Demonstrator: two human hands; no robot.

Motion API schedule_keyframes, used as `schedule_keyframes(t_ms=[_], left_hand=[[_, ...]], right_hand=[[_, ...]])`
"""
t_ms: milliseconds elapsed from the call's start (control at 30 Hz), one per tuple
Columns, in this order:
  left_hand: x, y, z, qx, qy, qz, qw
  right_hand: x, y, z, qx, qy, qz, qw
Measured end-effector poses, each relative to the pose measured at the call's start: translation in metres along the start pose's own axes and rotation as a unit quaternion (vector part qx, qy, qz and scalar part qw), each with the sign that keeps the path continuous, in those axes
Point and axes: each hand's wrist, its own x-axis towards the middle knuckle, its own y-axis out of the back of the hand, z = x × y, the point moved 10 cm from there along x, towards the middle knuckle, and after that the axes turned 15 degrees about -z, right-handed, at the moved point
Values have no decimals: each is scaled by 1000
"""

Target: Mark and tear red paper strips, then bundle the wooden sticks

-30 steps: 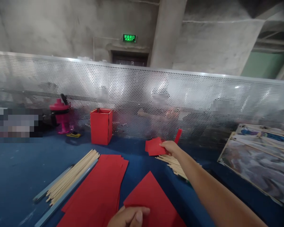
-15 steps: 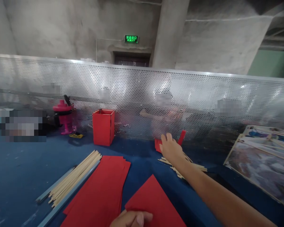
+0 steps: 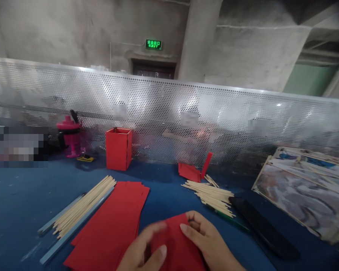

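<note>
Near the bottom of the view, my left hand grips the left side of a red sheet of card. My right hand holds its upper right part, thumb on top and fingers curled behind the edge. The lower end of the card runs out of view. To the left lies a stack of red card sheets. Beyond my right hand are loose pale wooden sticks, with small red card pieces behind them.
A red open box stands before the perforated metal screen. Left of the card stack lie bundled sticks between light blue strips. A pink cup stands at left. A black case and a picture panel lie right.
My right hand has come back from the small red pieces by the screen and now holds the red card along with my left hand. The view has shifted slightly.
</note>
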Motion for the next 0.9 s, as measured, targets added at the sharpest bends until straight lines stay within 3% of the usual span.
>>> schedule_keyframes(t_ms=[100, 167, 233, 367, 533, 733, 900], left_hand=[[7, 12, 26, 30, -25, 27, 999], [18, -3, 39, 106, -2, -61, 993], [26, -19, 48, 208, 14, -140, 968], [34, -22, 57, 314, 12, -121, 942], [35, -29, 45, 298, 19, -135, 945], [41, -35, 43, 190, -51, -135, 971], [46, -36, 35, 164, -45, -143, 975]], right_hand=[[-4, -6, -6, -39, 11, -35, 999], [-6, -10, -8, -104, 10, -47, 993], [-7, -12, -10, -160, 9, -51, 986], [-5, -5, -11, -146, 30, -32, 988], [-2, 9, -14, -168, 46, 8, 985], [0, 3, -21, -267, 24, -1, 963], [2, -1, -21, -258, 10, -15, 966]])
